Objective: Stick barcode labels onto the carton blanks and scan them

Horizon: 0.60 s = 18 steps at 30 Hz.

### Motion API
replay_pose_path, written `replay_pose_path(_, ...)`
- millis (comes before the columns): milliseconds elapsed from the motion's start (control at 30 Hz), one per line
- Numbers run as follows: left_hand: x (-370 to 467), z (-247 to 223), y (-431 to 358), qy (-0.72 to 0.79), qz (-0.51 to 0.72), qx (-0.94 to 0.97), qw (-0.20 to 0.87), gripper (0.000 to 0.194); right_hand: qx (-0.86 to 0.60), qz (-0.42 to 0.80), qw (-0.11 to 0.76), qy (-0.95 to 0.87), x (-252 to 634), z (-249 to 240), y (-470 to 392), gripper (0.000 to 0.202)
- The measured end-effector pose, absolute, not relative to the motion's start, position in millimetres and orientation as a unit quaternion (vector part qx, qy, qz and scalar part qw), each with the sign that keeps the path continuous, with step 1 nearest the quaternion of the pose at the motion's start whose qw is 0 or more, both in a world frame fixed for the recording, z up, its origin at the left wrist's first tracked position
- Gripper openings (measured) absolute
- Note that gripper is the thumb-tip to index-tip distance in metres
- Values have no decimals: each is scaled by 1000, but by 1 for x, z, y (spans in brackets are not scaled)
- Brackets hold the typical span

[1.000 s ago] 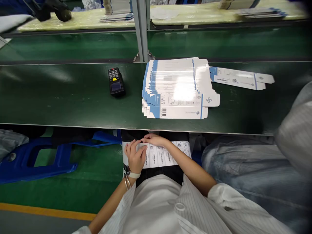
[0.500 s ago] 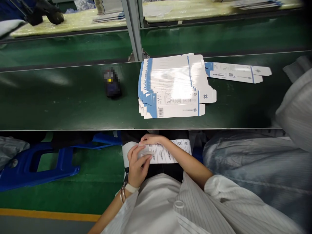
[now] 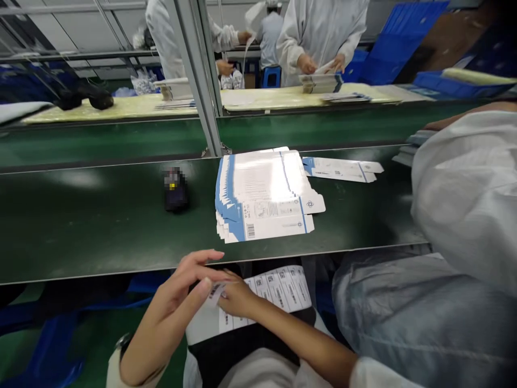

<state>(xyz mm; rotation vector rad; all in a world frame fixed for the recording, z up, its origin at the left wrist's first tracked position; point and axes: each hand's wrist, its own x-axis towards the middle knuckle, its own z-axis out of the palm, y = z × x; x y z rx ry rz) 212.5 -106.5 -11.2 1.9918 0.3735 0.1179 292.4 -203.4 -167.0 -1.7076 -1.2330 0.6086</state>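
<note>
A sheet of printed white labels (image 3: 278,288) lies across my lap, below the bench edge. My left hand (image 3: 177,302) is raised at the left of it, with a small printed label (image 3: 216,294) between thumb and fingers. My right hand (image 3: 239,298) rests over the sheet with its fingers curled on the sheet's left part; the fingertips are partly hidden. Beyond the hands, a fanned stack of flat white and blue cartons (image 3: 266,188) lies on the green bench.
More flat cartons (image 3: 343,169) lie right of the stack. A dark, pixelated object (image 3: 176,191) sits on the green bench (image 3: 89,226) to its left. A metal post (image 3: 197,75) rises behind. A co-worker's white sleeve (image 3: 464,178) is close on the right. Other people work across the bench.
The view has tilted up, showing people opposite. My left hand has lifted toward the bench edge with a label at its fingers. My right hand has closed over the sheet's left part.
</note>
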Motion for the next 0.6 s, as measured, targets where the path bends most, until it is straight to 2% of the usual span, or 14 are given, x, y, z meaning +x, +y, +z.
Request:
replay_pose_path(100,239,-6,-107,133,14,864,486,29,-705,233,537,-401,313,-126,-263,22)
replay_pose_path(200,261,-4,-116,75,-10,887,456,32,-741,85,586,-316,333,-85,-303,15)
replay_pose_path(300,279,-6,-129,16,-2,899,439,34,-759,-9,559,-333,343,-59,-312,13)
replay_pose_path(400,290,-9,-138,-10,21,904,428,34,-780,-21,520,-346,345,-53,-306,5)
replay_pose_path(600,292,-10,-145,-10,52,915,400,37,-799,-36,507,-322,345,-62,-295,6)
